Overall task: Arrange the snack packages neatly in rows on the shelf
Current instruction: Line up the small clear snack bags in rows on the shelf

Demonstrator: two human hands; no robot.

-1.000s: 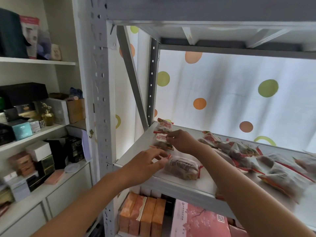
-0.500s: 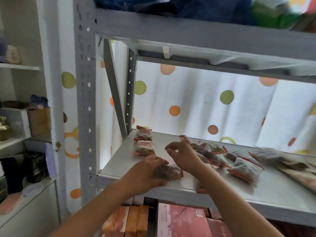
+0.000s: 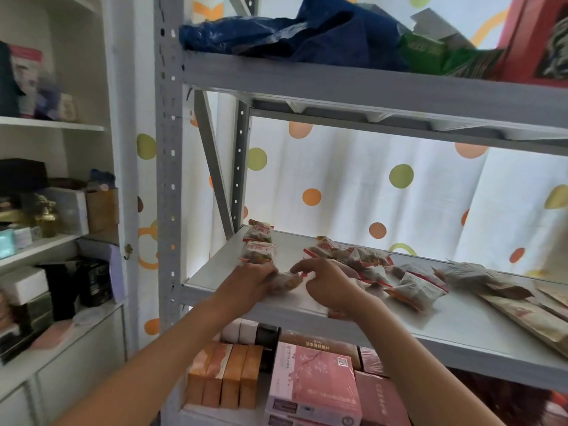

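Note:
On the grey metal shelf [image 3: 399, 325], two red-and-white snack packages [image 3: 259, 245] lie one behind the other at the far left. In front of them a third snack package [image 3: 285, 282] lies on the shelf between my hands. My left hand [image 3: 249, 282] covers its left end with curled fingers. My right hand [image 3: 325, 281] pinches its right end at the red edge. A loose pile of similar packages [image 3: 365, 262] spreads across the shelf to the right of my right hand, with one more package [image 3: 416, 290] nearer the front.
Flat beige pouches [image 3: 528, 315] lie at the shelf's right end. A blue bag [image 3: 292, 32] sits on the shelf above. Pink boxes [image 3: 310, 382] and orange boxes [image 3: 224, 376] stand on the shelf below. A white cabinet [image 3: 46, 241] full of boxes is on the left.
The view has tilted up and shifted right, bringing the upper shelf into sight. Both hands stay on the front package at the left, my right hand now pinching its right end.

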